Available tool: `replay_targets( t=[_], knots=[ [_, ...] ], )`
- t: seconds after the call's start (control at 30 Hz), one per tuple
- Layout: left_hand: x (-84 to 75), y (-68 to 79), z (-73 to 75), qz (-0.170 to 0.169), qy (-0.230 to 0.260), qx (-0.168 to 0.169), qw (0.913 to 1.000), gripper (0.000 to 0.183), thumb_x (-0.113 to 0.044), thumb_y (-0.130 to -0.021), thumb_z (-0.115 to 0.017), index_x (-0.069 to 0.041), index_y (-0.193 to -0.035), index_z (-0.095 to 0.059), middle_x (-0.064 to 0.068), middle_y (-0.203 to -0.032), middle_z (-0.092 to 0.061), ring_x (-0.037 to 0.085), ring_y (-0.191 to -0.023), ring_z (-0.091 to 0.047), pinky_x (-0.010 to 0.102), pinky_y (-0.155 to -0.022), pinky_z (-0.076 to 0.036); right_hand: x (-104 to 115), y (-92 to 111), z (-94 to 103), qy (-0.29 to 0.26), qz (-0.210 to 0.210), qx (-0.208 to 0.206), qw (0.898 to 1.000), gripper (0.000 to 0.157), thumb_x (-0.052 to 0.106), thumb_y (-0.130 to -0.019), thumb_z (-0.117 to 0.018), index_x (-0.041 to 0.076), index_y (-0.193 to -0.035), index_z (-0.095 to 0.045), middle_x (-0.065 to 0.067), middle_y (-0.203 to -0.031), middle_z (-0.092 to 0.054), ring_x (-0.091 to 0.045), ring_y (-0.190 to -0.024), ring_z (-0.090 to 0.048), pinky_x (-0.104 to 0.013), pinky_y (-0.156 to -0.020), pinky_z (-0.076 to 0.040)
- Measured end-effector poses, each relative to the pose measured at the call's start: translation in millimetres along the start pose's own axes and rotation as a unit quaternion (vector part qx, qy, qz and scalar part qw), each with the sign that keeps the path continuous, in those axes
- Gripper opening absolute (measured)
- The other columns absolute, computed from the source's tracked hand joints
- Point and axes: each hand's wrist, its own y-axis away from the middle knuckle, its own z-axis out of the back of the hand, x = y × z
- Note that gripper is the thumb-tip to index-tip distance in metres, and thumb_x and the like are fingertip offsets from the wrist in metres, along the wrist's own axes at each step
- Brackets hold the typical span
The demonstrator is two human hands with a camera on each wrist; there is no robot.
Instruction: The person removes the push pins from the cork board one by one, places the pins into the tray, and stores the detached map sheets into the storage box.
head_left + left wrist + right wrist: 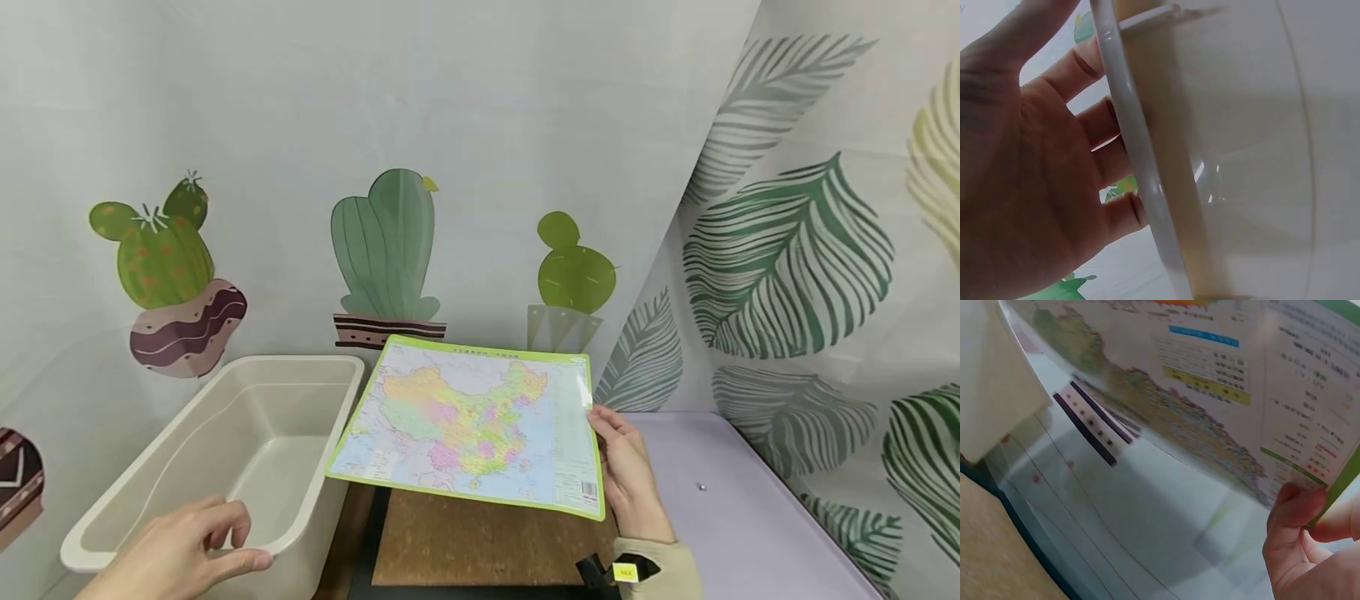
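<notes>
A glossy map sheet (465, 425) with a lime-green border is held up, tilted, in front of the cactus curtain. My right hand (626, 467) pinches its right edge between thumb and fingers. In the right wrist view the underside of the map (1210, 394) shows more print, with the fingertips (1300, 503) at its corner. My left hand (183, 546) is over the near end of a beige plastic tub (348, 417), fingers loosely bent and thumb out. In the left wrist view those fingers (1094, 119) reach up to the tub's rim (1132, 119).
Below the map lies a brown board (465, 542) with a dark border. To the right is a pale lilac surface (750, 508) with a small shiny round object (702, 487) on it. A curtain (480, 100) printed with cacti and leaves hangs close behind.
</notes>
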Motion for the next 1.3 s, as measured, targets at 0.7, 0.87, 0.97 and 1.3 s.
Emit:
replay_targets(
  t=[0.7, 0.87, 0.97, 1.3],
  knots=[
    [-2.0, 1.3, 0.2, 0.041, -0.02, 0.029, 0.9985, 0.04, -0.051, -0.071, -0.082, -0.037, -0.071, -0.044, -0.021, -0.068, -0.03, -0.005, -0.06, -0.03, 0.022, -0.051, -0.026, -32, 28, -62.2, -0.045, 0.041, -0.002, 0.998, 0.024, 0.01, -0.104, -0.048, -0.004, -0.123, -0.049, -0.009, -0.102, -0.066, -0.015, -0.085, -0.068, -0.025, -0.067, -0.055],
    [-4.0, -1.9, 2.6, 0.04, -0.023, 0.028, 0.9986, 0.04, -0.05, -0.07, -0.082, -0.037, -0.07, -0.044, -0.021, -0.068, -0.031, -0.005, -0.061, -0.031, 0.022, -0.052, -0.027, -40, 34, -77.2, -0.054, 0.057, 0.005, 0.997, 0.02, 0.01, -0.103, -0.05, -0.004, -0.118, -0.049, -0.012, -0.104, -0.063, -0.017, -0.087, -0.067, -0.025, -0.067, -0.055],
    [-4.5, -4.2, 5.2, 0.05, -0.025, 0.062, 0.9965, 0.037, -0.051, -0.074, -0.079, -0.035, -0.071, -0.046, -0.019, -0.069, -0.034, -0.004, -0.061, -0.032, 0.022, -0.052, -0.028, -44, 37, -84.7, -0.05, 0.058, 0.011, 0.997, 0.021, 0.011, -0.103, -0.051, -0.004, -0.117, -0.048, -0.014, -0.106, -0.062, -0.019, -0.089, -0.067, -0.026, -0.067, -0.056],
    [-4.0, -5.2, 6.3, 0.076, -0.024, 0.1, 0.9918, 0.037, -0.056, -0.077, -0.075, -0.032, -0.074, -0.047, -0.016, -0.071, -0.037, -0.003, -0.061, -0.033, 0.022, -0.052, -0.029, -48, 36, -115.7, -0.045, 0.059, 0.048, 0.996, 0.024, 0.009, -0.103, -0.051, -0.006, -0.12, -0.048, -0.021, -0.115, -0.059, -0.024, -0.096, -0.067, -0.03, -0.072, -0.057]
  ],
)
